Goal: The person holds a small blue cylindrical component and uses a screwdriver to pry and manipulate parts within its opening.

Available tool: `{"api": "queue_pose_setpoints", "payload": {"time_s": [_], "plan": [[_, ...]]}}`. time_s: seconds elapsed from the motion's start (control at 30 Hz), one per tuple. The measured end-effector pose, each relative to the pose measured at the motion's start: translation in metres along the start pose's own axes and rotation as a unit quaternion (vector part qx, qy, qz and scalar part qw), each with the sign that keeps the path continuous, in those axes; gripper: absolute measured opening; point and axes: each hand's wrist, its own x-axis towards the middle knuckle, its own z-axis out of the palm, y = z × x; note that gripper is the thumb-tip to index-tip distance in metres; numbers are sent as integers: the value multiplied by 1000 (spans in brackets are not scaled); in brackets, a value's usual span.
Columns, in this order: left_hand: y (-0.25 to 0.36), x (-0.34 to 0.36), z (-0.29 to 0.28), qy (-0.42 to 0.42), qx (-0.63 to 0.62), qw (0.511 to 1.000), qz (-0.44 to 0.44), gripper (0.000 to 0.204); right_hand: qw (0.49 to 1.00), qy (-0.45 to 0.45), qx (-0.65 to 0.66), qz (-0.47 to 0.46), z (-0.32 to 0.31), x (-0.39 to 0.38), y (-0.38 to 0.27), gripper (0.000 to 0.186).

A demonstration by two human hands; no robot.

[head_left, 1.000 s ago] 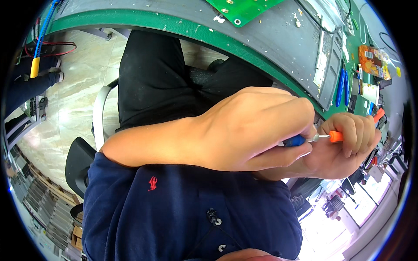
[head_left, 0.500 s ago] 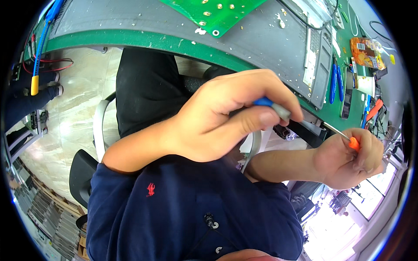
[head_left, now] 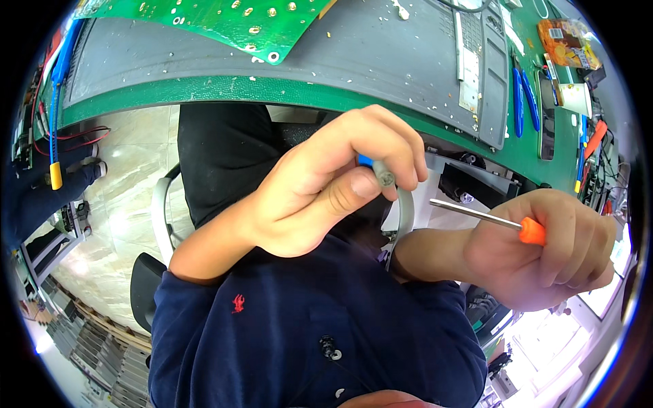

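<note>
My left hand (head_left: 320, 183) is raised in front of my body, its fingers curled round a short stick-like piece (head_left: 384, 174) with a blue body and a grey round end. Most of that piece is hidden in the palm, so its kind does not show. To the right, my right hand (head_left: 564, 248) is closed round the orange handle of a screwdriver (head_left: 484, 217). Its bare metal shaft points left, toward my left hand, with the tip apart from it. Beyond both hands, a green circuit board (head_left: 224, 32) lies on the grey mat (head_left: 381, 75).
Blue-handled pliers (head_left: 524, 102) lie at the bench's right, beside a dark phone-like slab (head_left: 546, 119). A white cup (head_left: 575, 99) and an orange snack packet (head_left: 570, 45) stand farther back. Blue cable (head_left: 54, 115) hangs at the left edge. Chips and crumbs litter the mat.
My left hand has drawn left with the blue-and-grey piece. My right hand has turned the screwdriver so its shaft points more to the left. The view has shifted somewhat.
</note>
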Motion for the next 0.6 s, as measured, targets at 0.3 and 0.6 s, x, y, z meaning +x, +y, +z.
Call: {"api": "queue_pose_setpoints", "payload": {"time_s": [0.3,0.6], "plan": [[-1,1,4,10,2,1000,8,9,999,-23,-8,39,-7,-6,-8,30],[34,-11,-20,92,251,960,80,24,990,45,-121,-54,-15,3,-33,29]]}}
